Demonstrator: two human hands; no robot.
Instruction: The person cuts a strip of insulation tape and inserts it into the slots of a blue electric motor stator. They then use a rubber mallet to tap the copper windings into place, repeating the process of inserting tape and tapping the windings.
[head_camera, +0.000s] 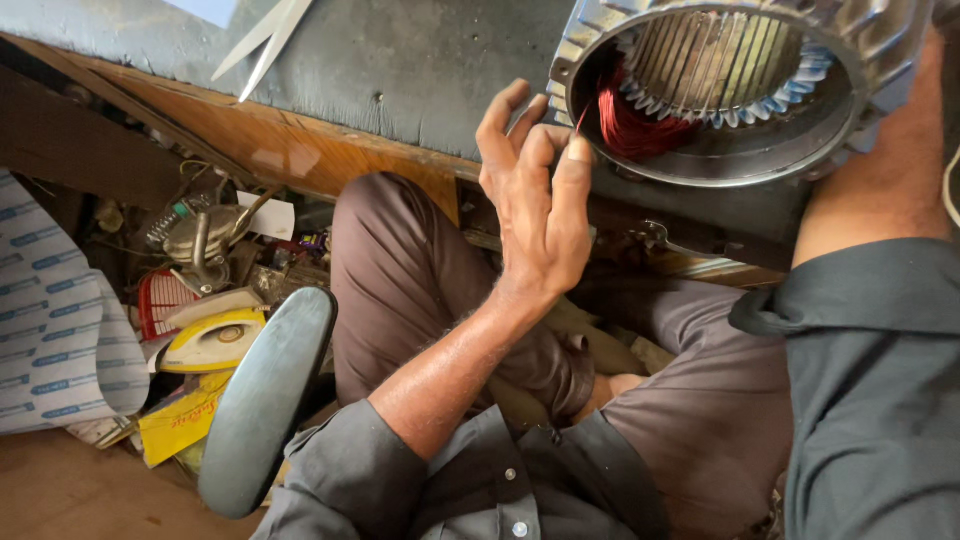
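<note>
While raised near the middle of the frame, left hand (540, 215) turned palm toward the camera, fingers loose and spread a little, not closed around anything. One fingertip (579, 152) pressed against the rim of a big round metal motor shell (720, 168), right where a thin red strand comes out. Cannot tell if that strand is pinched. Just inside the shell, a bundle of red wire (632, 130), lying at the left side of the ring of metal slots. Shell sitting in the upper right of the frame, on the edge of a grey table top (400, 70). At the far right, right arm (870, 170) reaching up beside the shell, its hand hidden past the shell's edge, so cannot tell its grip. Up in the top left, white scissors (262, 45) lying on the table. Below the left hand, a knee in brown trousers (400, 270). Lower left, a dark padded armrest (265, 400), and beside it a yellow and white iron (215, 340), a red wire grille (160, 300) and a white printed sheet (50, 320) down on the floor, all piled close together.
</note>
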